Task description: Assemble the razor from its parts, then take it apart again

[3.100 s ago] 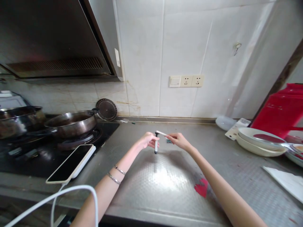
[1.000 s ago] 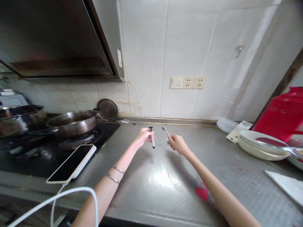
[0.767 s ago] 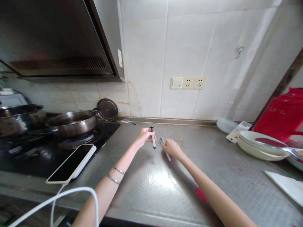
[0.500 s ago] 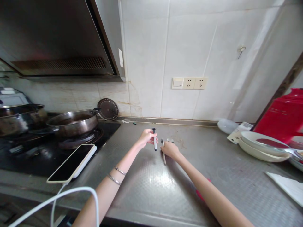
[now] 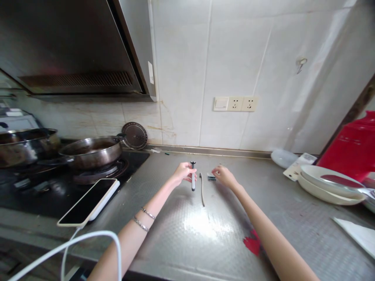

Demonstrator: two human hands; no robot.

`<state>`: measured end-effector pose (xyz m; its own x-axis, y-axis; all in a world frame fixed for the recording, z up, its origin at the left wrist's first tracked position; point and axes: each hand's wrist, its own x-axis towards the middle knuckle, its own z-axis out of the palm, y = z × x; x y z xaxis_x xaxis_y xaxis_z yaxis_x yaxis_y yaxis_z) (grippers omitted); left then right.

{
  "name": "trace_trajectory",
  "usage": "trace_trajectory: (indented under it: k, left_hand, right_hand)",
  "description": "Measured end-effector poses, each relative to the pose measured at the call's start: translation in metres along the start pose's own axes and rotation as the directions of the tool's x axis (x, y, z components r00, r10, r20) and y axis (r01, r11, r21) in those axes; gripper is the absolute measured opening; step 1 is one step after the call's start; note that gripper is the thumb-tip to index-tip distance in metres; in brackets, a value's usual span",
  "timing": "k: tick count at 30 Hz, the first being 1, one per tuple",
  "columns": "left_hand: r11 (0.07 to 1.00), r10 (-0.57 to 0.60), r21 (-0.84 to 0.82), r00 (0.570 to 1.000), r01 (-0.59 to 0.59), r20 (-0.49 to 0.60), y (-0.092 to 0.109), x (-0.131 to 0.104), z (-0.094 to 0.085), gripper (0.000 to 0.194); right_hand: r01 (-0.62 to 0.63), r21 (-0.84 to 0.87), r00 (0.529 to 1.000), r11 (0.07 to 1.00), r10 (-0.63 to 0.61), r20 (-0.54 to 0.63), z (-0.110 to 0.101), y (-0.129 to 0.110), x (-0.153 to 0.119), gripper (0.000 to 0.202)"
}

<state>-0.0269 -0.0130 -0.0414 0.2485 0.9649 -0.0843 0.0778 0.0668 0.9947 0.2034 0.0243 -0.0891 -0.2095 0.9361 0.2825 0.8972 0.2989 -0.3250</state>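
Note:
My left hand [image 5: 184,172] is closed on a slim grey-and-black handle [image 5: 193,180], like a razor, held upright above the metal counter [image 5: 175,234]. Just right of it a thin, pale, curved stick [image 5: 202,192] with a dark top end lies on the counter. A small clear and dark green piece [image 5: 211,176] lies beyond the stick. Beside that piece is my right hand [image 5: 224,175], its fingers bent and close together; whether they hold anything is too small to tell.
Pans [image 5: 92,152] stand on the black stove at left, with a cabled phone [image 5: 88,201] at its edge. At right are stacked bowls [image 5: 328,187], a red container [image 5: 348,144] and white paper [image 5: 356,234]. A red scrap [image 5: 252,242] lies near my right forearm.
My right hand has come off the pale stick and moved right, past the small green piece. The stick now lies uncovered. My left hand still holds the handle, slightly lower in view.

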Motion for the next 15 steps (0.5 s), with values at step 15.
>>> trace_trajectory:
  k: [15]
  left_hand:
    - [1.0,-0.021,0.022,0.999,0.021,0.024,-0.005,0.001,0.005,0.024]
  right_hand:
    - [0.095,0.142,0.994,0.985,-0.102,0.046,0.019,0.022,0.001,0.024]
